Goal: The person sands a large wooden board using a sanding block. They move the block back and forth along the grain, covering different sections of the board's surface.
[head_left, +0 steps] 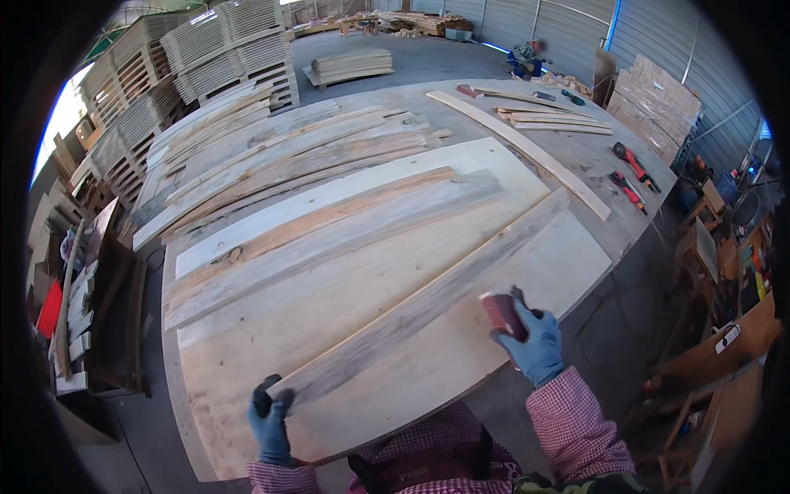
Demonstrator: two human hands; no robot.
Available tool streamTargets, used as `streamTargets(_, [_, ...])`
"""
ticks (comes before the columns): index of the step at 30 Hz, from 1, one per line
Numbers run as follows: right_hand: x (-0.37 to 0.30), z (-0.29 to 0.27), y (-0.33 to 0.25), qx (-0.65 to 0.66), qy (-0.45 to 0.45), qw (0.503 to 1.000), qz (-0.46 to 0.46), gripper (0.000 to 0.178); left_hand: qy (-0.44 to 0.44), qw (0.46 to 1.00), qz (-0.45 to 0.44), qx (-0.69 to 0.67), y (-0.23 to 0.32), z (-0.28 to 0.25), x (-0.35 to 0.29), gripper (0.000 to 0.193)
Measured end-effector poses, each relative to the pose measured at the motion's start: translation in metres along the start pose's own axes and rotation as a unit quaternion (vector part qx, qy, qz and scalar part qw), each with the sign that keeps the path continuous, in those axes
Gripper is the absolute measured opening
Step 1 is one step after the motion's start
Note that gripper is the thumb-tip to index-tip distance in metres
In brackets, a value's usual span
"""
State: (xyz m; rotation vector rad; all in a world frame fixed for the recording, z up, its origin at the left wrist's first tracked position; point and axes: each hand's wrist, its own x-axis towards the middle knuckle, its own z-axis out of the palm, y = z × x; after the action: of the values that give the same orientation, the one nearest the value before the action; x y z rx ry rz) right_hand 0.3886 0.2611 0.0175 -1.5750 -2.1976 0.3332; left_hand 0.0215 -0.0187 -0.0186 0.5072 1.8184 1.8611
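Note:
A long grey-brown wooden board (pixel 411 317) lies slanted across a pale plywood sheet (pixel 329 284). At the board's near left end, my left hand (pixel 270 418), in a blue glove with dark fingertips, pinches its end between thumb and fingers. My right hand (pixel 536 339), gloved alike, is closed around a dark red block that looks like a sanding block wrapped in sandpaper (pixel 500 314). It is to the right of the board and apart from it, over the pale sheet. Its underside is hidden.
Weathered planks (pixel 313 235) lie farther back on the sheet, with more planks (pixel 271 156) beyond. A narrow pale strip (pixel 527 152) and two red-and-black power tools (pixel 632 165) lie at the right. Pallet stacks (pixel 230 49) stand far left; a person (pixel 525 59) crouches in the background.

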Motion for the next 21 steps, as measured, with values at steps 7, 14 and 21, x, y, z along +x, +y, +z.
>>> streamTargets(7, [-0.015,0.007,0.011,-0.079,-0.067,0.99,0.094,0.09,0.102,0.992,-0.06,0.048,0.024,-0.067,0.033,0.033])
streamTargets(14, [-0.004,0.028,0.013,-0.092,-0.036,0.991,0.094,0.084,0.176,0.939,-0.033,0.292,-0.039,-0.241,0.136,0.029])
streamTargets(21, [-0.006,0.03,0.02,-0.094,-0.015,0.992,0.086,0.082,0.217,0.702,0.066,0.675,0.0,-0.177,0.151,0.05])
